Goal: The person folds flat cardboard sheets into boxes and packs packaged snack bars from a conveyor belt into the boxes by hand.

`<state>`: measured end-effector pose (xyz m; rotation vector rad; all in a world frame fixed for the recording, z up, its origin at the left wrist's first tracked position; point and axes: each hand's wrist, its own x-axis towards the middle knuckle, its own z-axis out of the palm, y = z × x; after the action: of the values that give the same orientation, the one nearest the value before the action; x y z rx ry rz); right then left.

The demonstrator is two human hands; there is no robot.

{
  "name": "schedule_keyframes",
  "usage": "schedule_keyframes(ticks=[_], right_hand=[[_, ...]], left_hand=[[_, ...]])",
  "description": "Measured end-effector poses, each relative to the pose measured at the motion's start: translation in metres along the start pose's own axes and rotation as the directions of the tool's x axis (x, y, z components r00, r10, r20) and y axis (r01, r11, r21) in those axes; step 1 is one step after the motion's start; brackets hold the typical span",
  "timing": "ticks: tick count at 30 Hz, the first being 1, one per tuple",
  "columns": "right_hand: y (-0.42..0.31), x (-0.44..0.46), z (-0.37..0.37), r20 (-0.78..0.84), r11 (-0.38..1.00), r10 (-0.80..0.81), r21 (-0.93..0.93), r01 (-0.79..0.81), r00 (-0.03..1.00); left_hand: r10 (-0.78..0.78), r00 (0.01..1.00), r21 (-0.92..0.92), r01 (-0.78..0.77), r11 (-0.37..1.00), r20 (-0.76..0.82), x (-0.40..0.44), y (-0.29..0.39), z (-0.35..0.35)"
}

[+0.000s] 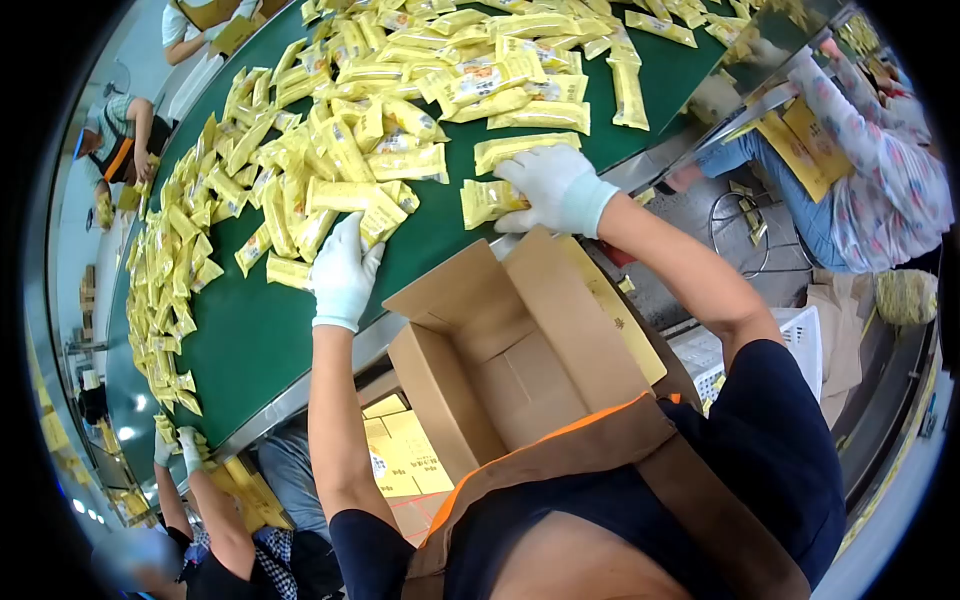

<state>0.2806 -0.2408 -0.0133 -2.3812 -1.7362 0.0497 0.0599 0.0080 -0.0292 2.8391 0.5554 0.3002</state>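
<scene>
Both of my hands wear white gloves. My left hand (pixel 343 275) is at the near edge of the pile, its thumb and fingers closed around the lower end of a yellow snack packet (pixel 382 217). My right hand (pixel 558 188) grips another yellow snack packet (pixel 484 203) from its right end, fingers over the top. A further packet (pixel 520 150) lies just beyond those fingers on the green conveyor belt (pixel 440 245). Below my hands stands an open cardboard box (pixel 530 390) with its flaps up; its visible bottom is bare cardboard.
A large heap of yellow packets (pixel 330 130) covers much of the belt. A metal edge (pixel 290 405) borders it. Yellow printed cartons (pixel 405 455) and a white plastic crate (pixel 795 345) are beside the box. Other people work around the belt, one with gloved hands (pixel 180 445) at lower left.
</scene>
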Motion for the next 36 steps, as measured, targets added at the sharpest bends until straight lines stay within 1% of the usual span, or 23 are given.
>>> schedule_keyframes(ticks=[1,2,3,5,6,9,10,13,14,15,17,18,20,23,24,25,27,29,30,31,32,35,36], right_hand=[[-0.004,-0.002,0.0,-0.024,1.0,0.02,0.016,-0.02,1.0],[-0.005,-0.003,-0.004,-0.005,0.999,0.031,0.026,-0.031,1.0],[0.001,-0.005,0.001,-0.118,1.0,-0.025,0.004,0.026,0.993],[0.01,-0.008,0.024,-0.324,0.989,-0.147,-0.047,0.14,0.935],[0.008,-0.009,0.035,-0.32,0.993,-0.12,-0.047,0.111,0.94],[0.004,-0.023,0.011,-0.067,0.967,-0.255,-0.045,0.253,0.965],[0.009,-0.027,0.003,-0.039,0.95,-0.308,-0.063,0.305,0.951],[0.028,-0.037,-0.015,0.003,0.972,-0.227,-0.065,0.226,0.974],[0.038,-0.043,-0.017,-0.078,0.971,-0.234,-0.072,0.229,0.969],[0.046,-0.052,-0.018,-0.163,0.97,-0.218,-0.145,0.195,0.962],[0.049,-0.065,-0.016,-0.19,0.982,-0.101,-0.174,0.068,0.976],[0.048,-0.067,-0.016,-0.083,0.993,-0.041,-0.116,0.031,0.996],[0.041,-0.063,-0.026,0.127,0.998,0.068,-0.017,-0.066,0.99],[0.041,-0.032,-0.04,0.11,0.934,0.129,0.32,-0.158,0.986],[0.039,-0.015,-0.054,0.155,0.895,0.175,0.387,-0.223,0.972],[0.041,0.001,-0.063,0.222,0.793,0.226,0.523,-0.312,0.948],[0.074,0.037,-0.02,0.043,0.892,0.221,0.395,-0.22,0.974],[0.067,0.05,-0.031,0.265,0.909,0.205,0.305,-0.284,0.942],[0.058,0.044,-0.025,0.193,0.943,0.228,0.201,-0.265,0.955],[0.053,0.038,-0.021,0.193,0.94,0.157,0.271,-0.206,0.969],[0.045,0.029,-0.013,0.179,0.965,0.116,0.212,-0.154,0.977],[0.014,0.008,-0.023,0.178,0.996,0.08,0.023,-0.085,0.981],[0.007,0.001,-0.027,0.107,0.998,0.015,-0.067,-0.008,0.994]], left_hand=[[-0.006,1.0,0.01,0.006,1.0,0.016,0.001,0.002,-0.002],[-0.081,0.991,-0.069,0.089,0.994,0.111,0.002,0.002,-0.009],[-0.092,0.989,-0.074,0.101,0.992,0.119,0.005,0.004,-0.014],[-0.13,0.98,-0.078,0.143,0.987,0.149,0.002,0.007,-0.021],[0.022,1.0,-0.14,-0.024,0.99,-0.022,0.0,-0.007,-0.004],[-0.095,0.989,0.061,0.088,0.994,0.114,0.004,0.019,-0.005],[-0.13,0.983,0.093,0.119,0.989,0.126,0.006,0.021,-0.005],[-0.029,0.995,0.131,0.016,0.991,0.1,-0.001,0.006,-0.014],[0.023,0.999,0.157,-0.03,0.987,0.043,-0.007,0.002,-0.019],[0.01,0.999,0.229,-0.019,0.973,0.04,-0.012,0.001,-0.025],[-0.053,0.995,0.268,0.028,0.963,0.089,-0.02,-0.008,-0.015],[-0.036,0.997,0.239,0.018,0.971,0.07,-0.025,-0.01,-0.011],[0.007,1.0,0.188,-0.011,0.982,0.021,-0.025,-0.008,-0.011],[0.008,0.998,0.121,-0.016,0.993,0.068,-0.023,-0.014,-0.012],[-0.046,0.981,0.08,0.031,0.996,0.186,-0.023,-0.015,-0.018],[-0.039,0.973,0.028,0.034,0.999,0.229,-0.021,-0.016,-0.02],[-0.03,0.955,-0.076,0.055,0.996,0.296,-0.016,-0.022,-0.025],[0.116,0.966,-0.281,-0.048,0.959,0.231,-0.021,-0.034,-0.028],[0.071,0.968,-0.237,-0.012,0.972,0.242,-0.023,-0.036,-0.029],[0.029,0.966,-0.198,0.023,0.98,0.256,-0.021,-0.027,-0.03],[0.002,0.971,-0.12,0.027,0.992,0.238,-0.019,-0.02,-0.03],[0.044,0.988,0.034,-0.049,0.998,0.145,-0.024,-0.009,-0.029],[0.076,0.995,0.072,-0.08,0.994,0.058,-0.03,-0.006,-0.025]])
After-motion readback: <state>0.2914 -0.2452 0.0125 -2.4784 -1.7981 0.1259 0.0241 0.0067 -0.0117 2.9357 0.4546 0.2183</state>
